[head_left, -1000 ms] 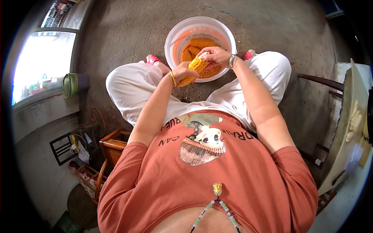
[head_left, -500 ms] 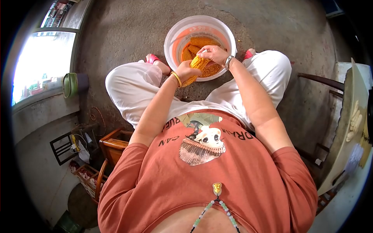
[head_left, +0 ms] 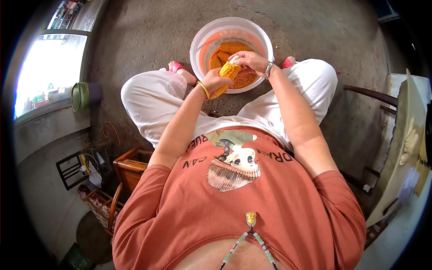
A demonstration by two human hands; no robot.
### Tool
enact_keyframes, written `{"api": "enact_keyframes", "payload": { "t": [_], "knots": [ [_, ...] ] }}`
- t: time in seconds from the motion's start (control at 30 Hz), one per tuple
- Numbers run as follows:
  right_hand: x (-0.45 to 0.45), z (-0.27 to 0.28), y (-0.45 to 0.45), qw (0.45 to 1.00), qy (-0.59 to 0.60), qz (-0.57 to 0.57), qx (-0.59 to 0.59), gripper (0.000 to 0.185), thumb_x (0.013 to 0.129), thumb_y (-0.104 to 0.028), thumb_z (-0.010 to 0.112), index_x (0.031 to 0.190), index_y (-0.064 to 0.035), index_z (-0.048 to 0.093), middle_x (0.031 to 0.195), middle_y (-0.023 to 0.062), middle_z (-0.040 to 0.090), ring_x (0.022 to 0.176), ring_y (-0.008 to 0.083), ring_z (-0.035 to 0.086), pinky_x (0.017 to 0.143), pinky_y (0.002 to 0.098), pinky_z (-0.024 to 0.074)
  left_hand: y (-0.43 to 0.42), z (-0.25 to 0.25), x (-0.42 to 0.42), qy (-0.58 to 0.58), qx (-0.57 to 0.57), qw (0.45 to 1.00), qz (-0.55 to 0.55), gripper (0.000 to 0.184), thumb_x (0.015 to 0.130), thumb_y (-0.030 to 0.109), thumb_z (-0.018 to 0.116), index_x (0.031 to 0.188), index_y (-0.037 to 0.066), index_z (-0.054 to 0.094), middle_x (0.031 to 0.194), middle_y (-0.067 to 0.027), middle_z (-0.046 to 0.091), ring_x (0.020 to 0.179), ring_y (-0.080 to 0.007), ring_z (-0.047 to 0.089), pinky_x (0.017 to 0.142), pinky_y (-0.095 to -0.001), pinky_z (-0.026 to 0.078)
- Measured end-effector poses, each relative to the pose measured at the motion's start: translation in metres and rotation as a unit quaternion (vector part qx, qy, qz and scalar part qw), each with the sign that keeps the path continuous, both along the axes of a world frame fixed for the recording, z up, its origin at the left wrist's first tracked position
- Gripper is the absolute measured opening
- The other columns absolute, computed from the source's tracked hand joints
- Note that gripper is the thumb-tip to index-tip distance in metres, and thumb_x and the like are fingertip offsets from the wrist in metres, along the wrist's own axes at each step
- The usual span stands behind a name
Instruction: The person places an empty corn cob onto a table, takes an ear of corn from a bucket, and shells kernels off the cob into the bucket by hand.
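An ear of corn (head_left: pixel 228 72) with yellow kernels slants over the near side of a white bucket (head_left: pixel 196 54). My left hand (head_left: pixel 215 82), with a yellow bangle at its wrist, is wrapped round the lower part of the ear. At the ear's upper end a bare whitish tip shows, and my right hand (head_left: pixel 253 62) has its fingers closed on it. Some of the right fingers are hidden behind the ear. Inside the bucket lie several more ears of corn (head_left: pixel 234 47), and loose kernels (head_left: pixel 244 81) gather on its near right side.
The bucket stands on a concrete floor (head_left: pixel 148 27) between my bent legs. Wooden furniture (head_left: pixel 130 166) is at the left, near a green container (head_left: pixel 80 97) by the window. A table (head_left: pixel 396 148) rises at the right.
My right hand has shifted slightly at the ear's upper end, and more of the whitish tip shows now. My left hand stays round the ear in nearly the same place.
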State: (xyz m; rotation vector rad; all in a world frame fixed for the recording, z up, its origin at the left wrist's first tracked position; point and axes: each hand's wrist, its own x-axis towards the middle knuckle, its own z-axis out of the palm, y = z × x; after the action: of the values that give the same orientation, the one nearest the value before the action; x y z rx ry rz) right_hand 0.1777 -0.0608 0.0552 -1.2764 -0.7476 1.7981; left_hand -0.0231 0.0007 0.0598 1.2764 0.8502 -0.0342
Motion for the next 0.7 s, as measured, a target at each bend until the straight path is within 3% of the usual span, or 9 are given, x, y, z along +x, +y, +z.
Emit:
{"api": "enact_keyframes", "payload": {
  "t": [0.1,0.7],
  "knots": [
    [-0.001,0.0,-0.002,1.0,0.001,0.002,0.02,0.03,0.09,-0.017,0.059,0.116,-0.0038,0.056,0.11,0.0079,0.06,0.103,0.0164,0.06,0.084,0.0317,0.0553,-0.002,0.001,0.0,-0.012,-0.001,1.0,0.008,0.034,0.068,0.014,0.072,0.096,-0.001,0.058,0.077,-0.0065,0.06,0.062,-0.0149,0.058,0.056,-0.0269,0.047],
    [0.002,-0.013,0.0,0.998,0.03,0.043,0.04,0.033,0.088,-0.015,0.064,0.115,-0.001,0.051,0.108,0.0076,0.058,0.102,0.0163,0.059,0.086,0.03,0.054,0.003,-0.006,-0.004,-0.021,-0.01,1.0,-0.013,0.032,0.07,0.012,0.072,0.096,-0.002,0.058,0.076,-0.0069,0.06,0.062,-0.015,0.058,0.055,-0.027,0.047]
  ]
}}
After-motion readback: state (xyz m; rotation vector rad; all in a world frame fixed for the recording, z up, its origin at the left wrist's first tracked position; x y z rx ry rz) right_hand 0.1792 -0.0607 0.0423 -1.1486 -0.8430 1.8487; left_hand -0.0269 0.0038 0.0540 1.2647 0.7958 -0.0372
